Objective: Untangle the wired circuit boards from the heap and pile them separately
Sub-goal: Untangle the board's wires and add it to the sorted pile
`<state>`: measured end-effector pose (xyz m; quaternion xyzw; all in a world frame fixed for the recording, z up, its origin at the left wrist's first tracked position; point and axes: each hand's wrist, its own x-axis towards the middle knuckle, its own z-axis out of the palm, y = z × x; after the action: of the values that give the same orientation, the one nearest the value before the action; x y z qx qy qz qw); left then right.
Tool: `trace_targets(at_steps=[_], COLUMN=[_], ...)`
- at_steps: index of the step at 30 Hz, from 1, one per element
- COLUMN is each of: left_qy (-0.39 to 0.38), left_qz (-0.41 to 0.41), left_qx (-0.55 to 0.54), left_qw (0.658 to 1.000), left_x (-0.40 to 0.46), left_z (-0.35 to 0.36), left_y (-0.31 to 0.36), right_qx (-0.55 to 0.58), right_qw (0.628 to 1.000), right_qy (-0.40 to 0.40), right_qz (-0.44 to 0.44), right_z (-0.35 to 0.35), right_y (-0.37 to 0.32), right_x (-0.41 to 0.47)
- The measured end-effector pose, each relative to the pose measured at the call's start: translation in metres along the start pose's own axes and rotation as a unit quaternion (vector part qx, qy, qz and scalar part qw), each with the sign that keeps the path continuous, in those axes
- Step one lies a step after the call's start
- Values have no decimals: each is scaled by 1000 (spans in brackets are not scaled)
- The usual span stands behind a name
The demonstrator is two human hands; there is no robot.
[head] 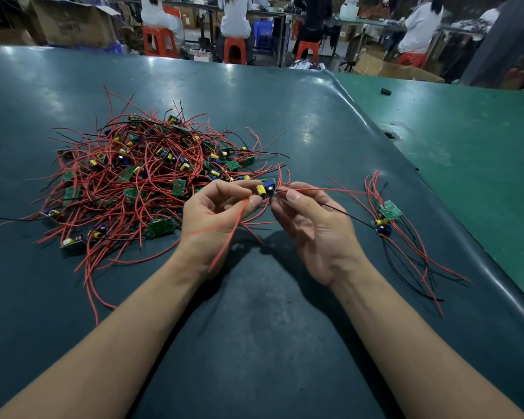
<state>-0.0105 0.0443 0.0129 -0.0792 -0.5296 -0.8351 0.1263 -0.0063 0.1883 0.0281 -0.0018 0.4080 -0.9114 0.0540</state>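
Note:
A tangled heap (139,176) of small green circuit boards with red and black wires lies left of centre on the dark mat. Between my hands, just above the mat, is one circuit board (265,189) with a yellow and a blue part. My left hand (215,213) pinches the board's left side, and a red wire (229,237) hangs down across its palm. My right hand (312,225) pinches the board's red and black wires at its right side. A small separate pile (389,216) of boards with straightened wires lies to the right.
The dark mat (270,328) ends in a raised edge at the right, with a green table surface (466,140) beyond holding a small black object (385,91). Behind the table, people sit on red stools (159,40) among cardboard boxes (73,22).

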Motion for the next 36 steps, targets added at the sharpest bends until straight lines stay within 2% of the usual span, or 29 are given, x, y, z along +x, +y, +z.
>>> trace_targets(at_steps=[3, 5, 7, 8, 11, 14, 16, 20, 24, 29, 32, 36], left_qy=[-36, -71, -88, -89, -83, -44, -37, -64, -80, -35, -27, -28], left_qz=[89, 168, 221, 228, 193, 164, 188, 235, 239, 102, 85, 88], left_qx=[140, 246, 294, 290, 260, 281, 284, 309, 324, 215, 189, 182], left_qw=[985, 952, 926, 925, 943, 945, 939, 919, 912, 971, 978, 979], left_x=[-4, -7, -7, -7, -9, -8, -8, -10, -11, -12, -12, -15], left_z=[1, 1, 0, 0, 2, -1, -2, 0, -1, 4, 6, 7], left_y=[-4, -6, -7, -8, -8, -6, -5, -5, -5, -2, -2, 0], right_qx=[-27, -44, -73, -89, -127, -164, -161, -156, -210, -266, -262, -181], right_qw=[998, 996, 995, 994, 990, 986, 986, 983, 975, 960, 956, 965], right_qy=[11, 21, 37, 41, 45, 30, 31, 96, 70, 60, 96, 170], right_qz=[61, 69, 52, 44, 31, 29, 32, 13, 17, -69, -91, -82], right_z=[2, 3, 2, 2, 5, 7, 7, 2, -3, -3, -3, -7], right_y=[4, 5, 5, 4, 3, 3, 3, -3, -5, -5, -5, -13], right_x=[-3, -4, -5, -5, -6, -7, -8, -6, -5, -4, -2, 5])
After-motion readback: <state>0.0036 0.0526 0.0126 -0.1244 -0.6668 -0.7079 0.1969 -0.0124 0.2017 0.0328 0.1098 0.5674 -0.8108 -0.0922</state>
